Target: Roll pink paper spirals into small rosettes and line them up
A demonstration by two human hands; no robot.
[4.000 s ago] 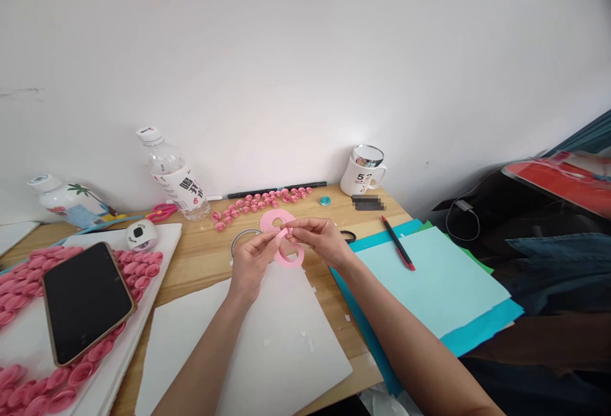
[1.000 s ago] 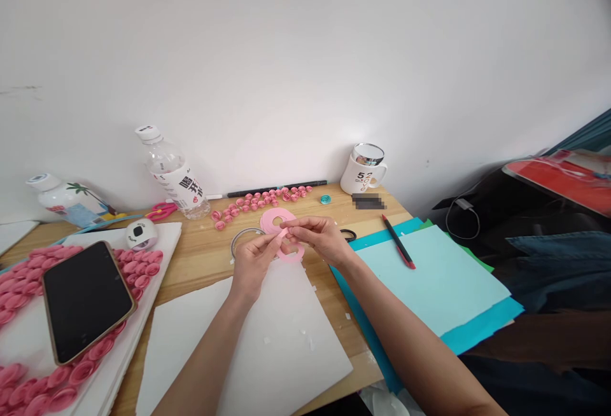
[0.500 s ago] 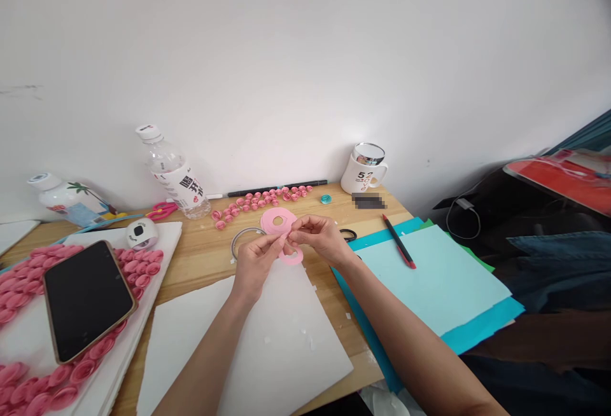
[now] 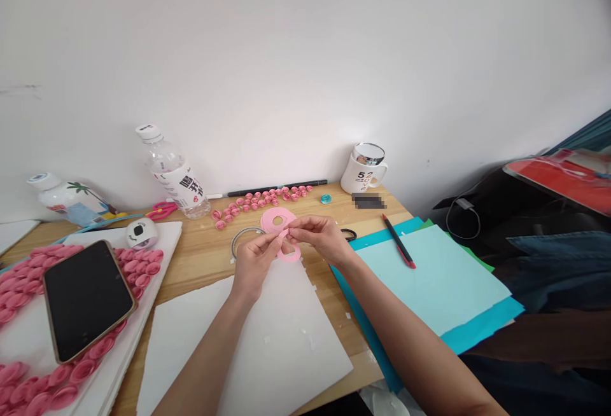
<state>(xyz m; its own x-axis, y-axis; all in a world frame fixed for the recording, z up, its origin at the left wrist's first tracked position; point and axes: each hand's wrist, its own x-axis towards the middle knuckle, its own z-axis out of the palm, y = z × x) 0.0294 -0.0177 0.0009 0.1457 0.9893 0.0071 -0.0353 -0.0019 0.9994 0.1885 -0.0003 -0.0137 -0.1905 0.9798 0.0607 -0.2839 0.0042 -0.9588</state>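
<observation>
Between the fingertips of both hands is a curled pink paper strip (image 4: pixel 292 256), its loose end looping down below them. My left hand (image 4: pixel 255 259) pinches it from the left, and my right hand (image 4: pixel 321 238) pinches it from the right. Behind the fingers, a flat pink paper spiral (image 4: pixel 273 215) with a round hole lies on the wooden table. A grey ring (image 4: pixel 240 236) is partly covered by my left hand. Several small rolled pink paper flowers (image 4: pixel 260 200) stand in rows farther back, with one teal rolled flower (image 4: pixel 326 199) to their right.
White foam board (image 4: pixel 286 339) lies under my forearms. At left, a phone (image 4: pixel 90 301) rests on a board covered with pink flowers, near a plastic bottle (image 4: pixel 179 177). To the right are a white mug (image 4: pixel 360 173), a black-and-red pen (image 4: pixel 399 242) and stacked blue paper (image 4: pixel 429 282).
The fingertips have shifted slightly around the pink strip, and more of it shows between them. Its hanging loop has moved a little up and left. Everything else stays put.
</observation>
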